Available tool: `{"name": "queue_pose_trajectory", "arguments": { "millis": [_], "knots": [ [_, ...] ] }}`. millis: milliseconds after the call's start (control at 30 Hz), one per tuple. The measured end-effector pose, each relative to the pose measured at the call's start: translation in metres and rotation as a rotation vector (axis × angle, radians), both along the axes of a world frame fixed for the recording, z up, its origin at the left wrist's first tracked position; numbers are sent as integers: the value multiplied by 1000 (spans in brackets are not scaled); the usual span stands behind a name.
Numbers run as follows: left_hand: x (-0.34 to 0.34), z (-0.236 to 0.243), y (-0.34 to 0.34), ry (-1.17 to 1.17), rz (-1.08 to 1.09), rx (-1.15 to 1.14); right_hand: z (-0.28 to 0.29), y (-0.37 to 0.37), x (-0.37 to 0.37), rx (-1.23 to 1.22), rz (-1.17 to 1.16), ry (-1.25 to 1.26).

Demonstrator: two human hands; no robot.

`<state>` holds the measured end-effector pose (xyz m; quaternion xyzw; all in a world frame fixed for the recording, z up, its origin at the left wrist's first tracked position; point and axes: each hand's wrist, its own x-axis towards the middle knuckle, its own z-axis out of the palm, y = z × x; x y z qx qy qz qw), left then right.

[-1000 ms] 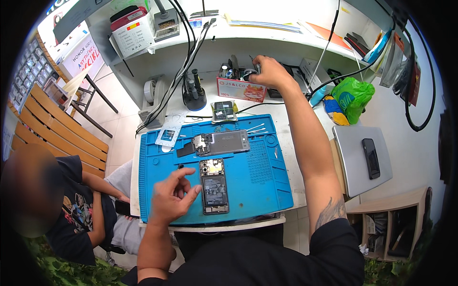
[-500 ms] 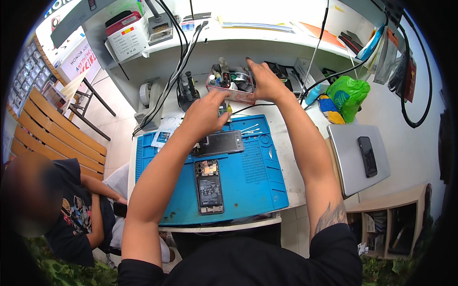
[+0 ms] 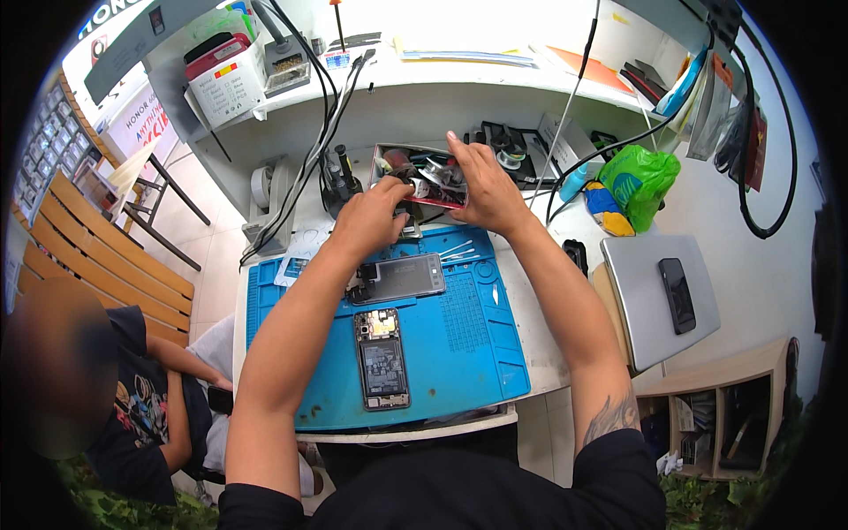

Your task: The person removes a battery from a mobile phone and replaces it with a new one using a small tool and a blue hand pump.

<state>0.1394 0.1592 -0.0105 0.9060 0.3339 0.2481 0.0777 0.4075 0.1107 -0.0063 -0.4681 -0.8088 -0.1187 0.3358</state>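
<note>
A clear box with a reddish rim (image 3: pixel 420 147) is tilted toward me at the back of the desk, crowded with spools, small bottles and other bits. My left hand (image 3: pixel 373 216) is closed on its front left edge, the bent fingers over the rim. Along its right side, my right hand (image 3: pixel 488 187) grips the box with the fingers pointing up. An opened phone (image 3: pixel 382 362), battery and circuit board exposed, lies on the blue work mat (image 3: pixel 459 371). Behind it rests a detached phone panel (image 3: pixel 402 278), partly under my left wrist, with cotton swabs (image 3: pixel 459 252) nearby.
A silver laptop (image 3: pixel 632 274) with a black phone (image 3: pixel 677 296) on it sits at the right, below a green plastic bag (image 3: pixel 643 185). Black cables (image 3: pixel 331 115) hang at the back left. A person (image 3: pixel 132 380) sits at the left, holding a phone.
The box has come slightly toward me and tipped, so more of its inside shows. My left fingers have moved over its front rim, and my right hand has shifted lower along its side.
</note>
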Motion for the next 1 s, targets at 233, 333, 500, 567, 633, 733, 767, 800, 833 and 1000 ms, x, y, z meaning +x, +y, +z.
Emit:
{"name": "queue_pose_trajectory", "arguments": {
  "millis": [233, 333, 500, 567, 633, 733, 767, 800, 833, 1000],
  "knots": [
    [0, 7, -4, 35, -6, -33, -4, -2, 8, -66, 22, 170],
    [-1, 11, -4, 50, -11, -18, -5, -3, 7, -70, 30, 173],
    [12, 21, -8, -158, -40, -40, -10, -8, 5, -36, 45, 204],
    [26, 18, -3, -204, -128, 151, -12, -10, 3, 8, 47, 187],
    [40, 17, -1, -145, -176, 187, -13, -11, 4, 24, 39, 176],
    [58, 10, 16, -7, -176, 356, -14, -6, 3, 26, 39, 161],
    [60, 7, 20, 85, -159, 250, -14, -4, 3, 34, 46, 162],
    [63, 8, 20, 98, -165, 250, -14, -3, 5, 28, 46, 171],
    [65, 8, 20, 111, -171, 250, -14, -2, 7, 22, 46, 181],
    [72, 24, 21, -68, -116, 97, -12, -1, 10, -75, 25, 225]
  ]
}}
